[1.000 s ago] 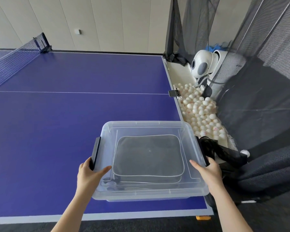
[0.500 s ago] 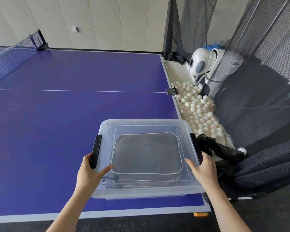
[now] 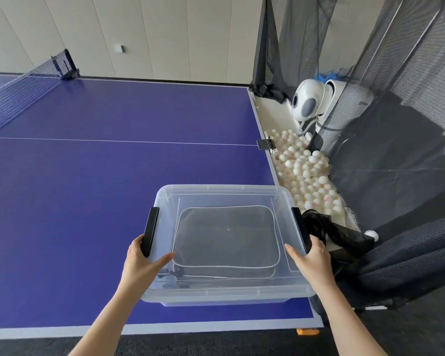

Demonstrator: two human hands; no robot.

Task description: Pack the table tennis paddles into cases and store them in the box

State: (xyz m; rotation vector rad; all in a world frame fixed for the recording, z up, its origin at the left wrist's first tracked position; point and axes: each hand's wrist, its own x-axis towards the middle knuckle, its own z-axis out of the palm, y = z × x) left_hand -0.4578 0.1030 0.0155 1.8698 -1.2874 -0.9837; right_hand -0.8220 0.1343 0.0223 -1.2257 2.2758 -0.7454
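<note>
A clear plastic box (image 3: 224, 194) with a lid on it stands on the near right part of the blue table (image 3: 88, 176). Black latches sit on its left (image 3: 150, 231) and right (image 3: 300, 228) sides. Through the lid I see a grey zipped paddle case (image 3: 226, 236) with white piping lying flat on another case. My left hand (image 3: 141, 262) grips the box's left side at the near end of the latch, thumb on the lid. My right hand (image 3: 311, 258) grips the right side the same way.
Beyond the table's right edge a tray holds several white balls (image 3: 306, 170) and a white ball machine (image 3: 311, 104), with dark netting (image 3: 396, 150) around them. A black bag (image 3: 332, 232) lies next to the box's right side. The net (image 3: 18, 98) crosses the far left.
My hands and the box have stayed almost still; the view has shifted slightly. The lid stays on and both hands keep their grip on the sides.
</note>
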